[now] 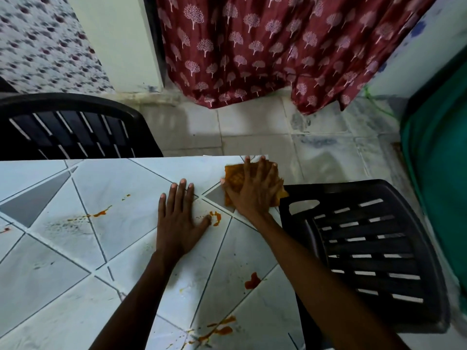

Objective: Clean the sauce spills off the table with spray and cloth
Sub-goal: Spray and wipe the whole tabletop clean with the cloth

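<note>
Both grips lay flat, uncurled. The right grip (252,189) pressed an orange waffle-weave cloth (233,176) mid-frame; the left grip (180,221) touched the white tiled surface (50,274).

No legible text or labels anywhere

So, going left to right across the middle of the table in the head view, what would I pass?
Orange sauce streak → left hand flat on the table → sauce smear by its thumb → orange cloth pressed under the right hand → black slatted chair.
</note>
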A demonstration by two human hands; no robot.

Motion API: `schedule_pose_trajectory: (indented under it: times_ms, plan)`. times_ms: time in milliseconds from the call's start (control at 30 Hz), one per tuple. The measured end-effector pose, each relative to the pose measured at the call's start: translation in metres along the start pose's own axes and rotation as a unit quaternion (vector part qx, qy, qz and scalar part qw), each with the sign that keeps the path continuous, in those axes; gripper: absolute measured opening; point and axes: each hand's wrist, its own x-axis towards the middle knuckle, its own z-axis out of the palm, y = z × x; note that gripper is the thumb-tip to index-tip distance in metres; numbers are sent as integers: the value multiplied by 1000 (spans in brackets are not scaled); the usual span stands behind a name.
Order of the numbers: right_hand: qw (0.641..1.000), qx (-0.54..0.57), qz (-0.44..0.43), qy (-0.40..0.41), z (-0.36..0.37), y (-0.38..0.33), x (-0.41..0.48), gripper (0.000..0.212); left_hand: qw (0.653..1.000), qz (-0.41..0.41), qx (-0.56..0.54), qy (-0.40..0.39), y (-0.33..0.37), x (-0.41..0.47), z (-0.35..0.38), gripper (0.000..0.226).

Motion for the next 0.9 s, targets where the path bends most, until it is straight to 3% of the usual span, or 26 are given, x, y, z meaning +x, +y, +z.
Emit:
schedule_pose_trajectory:
  times_ms: [267, 400, 533, 633, 700, 767, 833, 900]
  plan:
    - [1000, -6, -13, -4, 5, -23, 77, 78, 1000, -7, 10, -9, -1, 2, 1, 91]
    - [994, -27, -99, 27, 10, -4, 13, 74, 1000, -7, 9, -5, -1, 1, 2, 91]
    - [982, -50, -183, 7, 4, 58, -71, 71, 1000, -6, 2, -2, 0, 1, 2, 91]
    - [993, -44, -107, -5, -1, 69, -46, 72, 1000, -5, 0, -9, -1, 1, 2, 91]
    - [1000, -3, -19, -5, 0, 41, -4, 76, 1000, -3, 5, -11, -2, 2, 4, 91]
    - [1000, 11, 17, -23, 4, 11, 25, 79, 1000, -1, 11, -15, -5, 2, 4, 92]
    - [1000, -17, -10, -12, 8, 0, 24, 77, 1000, -1, 9, -26, -6, 3, 5, 93]
    - [994, -48, -99, 3, 9, 11, -11, 73, 999, 0, 8, -38, -10, 5, 5, 95]
